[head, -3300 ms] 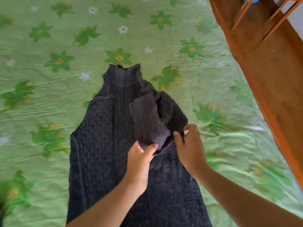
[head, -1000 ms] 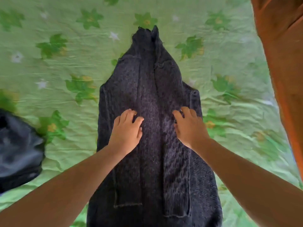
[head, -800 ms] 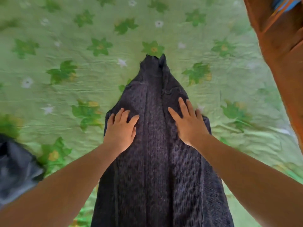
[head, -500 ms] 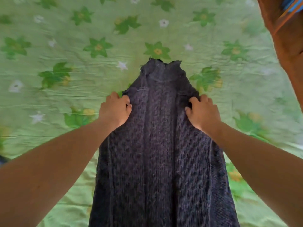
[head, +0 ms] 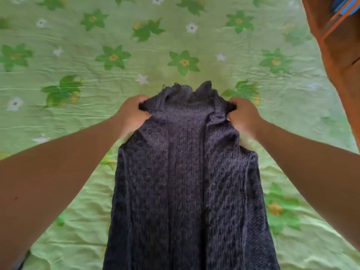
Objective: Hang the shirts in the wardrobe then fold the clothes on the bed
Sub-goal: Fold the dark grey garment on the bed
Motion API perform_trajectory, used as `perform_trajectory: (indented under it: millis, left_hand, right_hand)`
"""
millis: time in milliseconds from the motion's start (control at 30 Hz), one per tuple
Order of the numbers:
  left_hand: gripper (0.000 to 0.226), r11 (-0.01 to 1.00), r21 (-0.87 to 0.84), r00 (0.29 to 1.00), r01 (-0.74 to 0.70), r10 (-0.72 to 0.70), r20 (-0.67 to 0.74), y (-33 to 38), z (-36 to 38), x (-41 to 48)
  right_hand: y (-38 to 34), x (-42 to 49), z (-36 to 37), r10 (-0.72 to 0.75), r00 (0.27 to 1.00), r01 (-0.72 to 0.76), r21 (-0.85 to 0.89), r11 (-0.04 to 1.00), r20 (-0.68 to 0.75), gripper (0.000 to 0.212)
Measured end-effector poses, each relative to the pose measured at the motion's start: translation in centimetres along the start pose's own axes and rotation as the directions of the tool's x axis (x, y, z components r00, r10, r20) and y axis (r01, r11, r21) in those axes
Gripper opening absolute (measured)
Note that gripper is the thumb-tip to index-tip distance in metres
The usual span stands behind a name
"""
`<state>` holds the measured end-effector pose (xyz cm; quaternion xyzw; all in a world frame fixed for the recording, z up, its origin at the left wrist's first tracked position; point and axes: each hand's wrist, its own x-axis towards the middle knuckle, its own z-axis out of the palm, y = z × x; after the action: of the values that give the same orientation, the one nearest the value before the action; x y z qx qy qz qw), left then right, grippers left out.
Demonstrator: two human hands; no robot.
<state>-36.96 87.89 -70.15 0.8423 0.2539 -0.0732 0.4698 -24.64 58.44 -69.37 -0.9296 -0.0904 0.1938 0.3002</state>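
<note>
A dark grey knitted sweater [head: 187, 182] lies lengthwise on the bed, collar end farthest from me, its sleeves folded in so it forms a narrow strip. My left hand [head: 132, 114] grips the sweater's left shoulder just below the collar. My right hand [head: 243, 114] grips the right shoulder in the same way. The fabric bunches up between the two hands, and the lower hem runs out of the bottom of the view.
The bed is covered by a wrinkled green sheet [head: 97, 75] with a flower print. A brown wooden piece of furniture [head: 339, 51] stands at the upper right, close to the bed's edge.
Both hands slid from the sweater's middle up to the shoulders by the collar and closed on the fabric. A dark garment at the left left the view.
</note>
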Motion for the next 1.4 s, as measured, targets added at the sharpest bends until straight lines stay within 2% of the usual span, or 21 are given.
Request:
perform_trajectory:
  millis: [100, 200, 267, 333, 367, 433, 533, 633, 700, 733, 800, 867, 967, 1000, 1067, 1133, 1200, 1233, 1267, 1333, 1400]
  left_hand:
    - [0.035, 0.988, 0.051, 0.987, -0.144, 0.147, -0.062, -0.6, -0.3, -3.7]
    - [0.041, 0.841, 0.362, 0.882, -0.401, 0.461, -0.093, -2.8, -0.4, -9.0]
    - [0.05, 0.59, 0.614, 0.795, -0.525, 0.597, 0.107, -5.4, -0.5, -12.7]
    - [0.058, 0.38, 0.71, 0.761, -0.593, 0.551, 0.341, -8.2, -0.4, -16.0]
    - [0.058, 0.342, 0.724, 0.765, -0.6, 0.512, 0.392, -9.2, -0.3, -17.1]
    - [0.048, 0.416, 0.721, 0.801, -0.554, 0.501, 0.327, -9.7, 0.4, -17.8]
    - [0.03, 0.754, 0.55, 0.912, -0.359, 0.408, 0.036, -7.7, 3.2, -18.7]
    - [0.049, 0.875, 0.468, 0.974, -0.125, 0.198, -0.109, -6.1, 6.8, -20.1]
    - [0.055, 0.925, 0.379, 0.97, -0.015, 0.105, -0.217, -5.3, 7.7, -19.7]
    - [0.055, 0.96, 0.278, 0.964, 0.031, 0.045, -0.263, -4.9, 7.6, -18.9]
    - [0.056, 0.992, -0.046, 0.956, 0.119, -0.127, -0.266, -4.2, 6.7, -16.6]
    - [0.055, 0.972, -0.196, 0.966, 0.128, -0.168, -0.198, -4.2, 5.6, -15.0]
    - [0.043, 0.99, 0.138, 0.994, -0.001, 0.015, -0.105, -5.0, 4.3, -13.6]
    - [0.036, 0.987, 0.163, 0.997, -0.003, 0.016, -0.08, -4.9, 4.0, -13.0]
    - [0.032, 0.995, -0.052, 0.995, 0.088, -0.09, -0.048, -4.1, 3.2, -10.9]
    - [0.045, 0.944, -0.298, 0.975, 0.14, -0.184, -0.125, -3.2, 2.3, -8.0]
    - [0.046, 0.909, -0.402, 0.949, 0.108, -0.214, -0.23, -2.5, 1.5, -5.0]
    - [0.042, 0.911, -0.4, 0.94, 0.098, -0.217, -0.263, -2.4, 1.4, -3.9]
    - [0.036, 0.924, -0.37, 0.938, 0.1, -0.211, -0.274, -2.4, 1.6, -3.2]
    - [0.016, 0.969, -0.224, 0.954, 0.109, -0.165, -0.252, -2.4, 2.5, -3.1]
    - [0.035, 0.994, 0.071, 0.972, 0.088, -0.07, -0.223, -2.9, 3.3, -4.0]
  right_hand:
    - [0.6, -3.9, -0.3, -0.246, 0.961, 0.219, -0.198, 0.956, -0.126, 0.03]
    - [2.7, -9.3, -0.3, -0.564, 0.811, 0.466, -0.41, 0.784, -0.157, 0.017]
    - [5.4, -13.0, 0.2, -0.678, 0.734, 0.59, -0.54, 0.6, 0.048, 0.03]
    - [8.0, -15.9, 1.0, -0.656, 0.695, 0.669, -0.599, 0.44, 0.294, 0.043]
    - [9.0, -16.8, 1.3, -0.623, 0.702, 0.672, -0.611, 0.419, 0.344, 0.047]
    - [9.4, -17.7, 2.3, -0.549, 0.788, 0.593, -0.581, 0.557, 0.278, 0.045]
    - [7.0, -19.3, 4.5, -0.28, 0.958, 0.284, -0.383, 0.879, 0.068, 0.028]
    - [5.5, -20.9, 6.9, -0.04, 0.997, 0.055, -0.265, 0.963, 0.064, 0.041]
    - [4.7, -20.9, 7.1, 0.057, 0.998, -0.058, -0.009, 0.998, -0.03, 0.043]
    - [4.3, -20.2, 6.8, 0.133, 0.988, -0.116, 0.194, 0.974, -0.078, 0.044]
    - [3.5, -17.7, 5.9, 0.33, 0.943, -0.243, 0.575, 0.781, -0.05, 0.049]
    - [3.0, -15.6, 5.0, 0.415, 0.906, -0.344, 0.722, 0.6, 0.087, 0.058]
    - [3.1, -13.9, 4.1, 0.285, 0.95, -0.301, 0.601, 0.74, 0.126, 0.064]
    - [3.1, -13.3, 3.7, 0.237, 0.965, -0.26, 0.568, 0.781, 0.115, 0.066]
    - [2.8, -11.5, 2.8, 0.209, 0.975, -0.213, 0.608, 0.765, 0.079, 0.06]
    - [2.0, -8.8, 2.0, 0.269, 0.962, -0.223, 0.724, 0.653, 0.054, 0.048]
    - [1.2, -6.3, 1.8, 0.294, 0.953, -0.238, 0.778, 0.581, 0.072, 0.047]
    - [1.0, -5.5, 2.0, 0.275, 0.958, -0.243, 0.743, 0.624, 0.082, 0.047]
    - [0.9, -5.1, 2.2, 0.236, 0.967, -0.24, 0.651, 0.72, 0.094, 0.046]
    - [1.2, -5.0, 2.7, 0.152, 0.984, -0.173, 0.272, 0.947, 0.098, 0.046]
    - [1.2, -6.0, 3.1, 0.06, 0.998, -0.066, -0.247, 0.967, -0.033, 0.047]
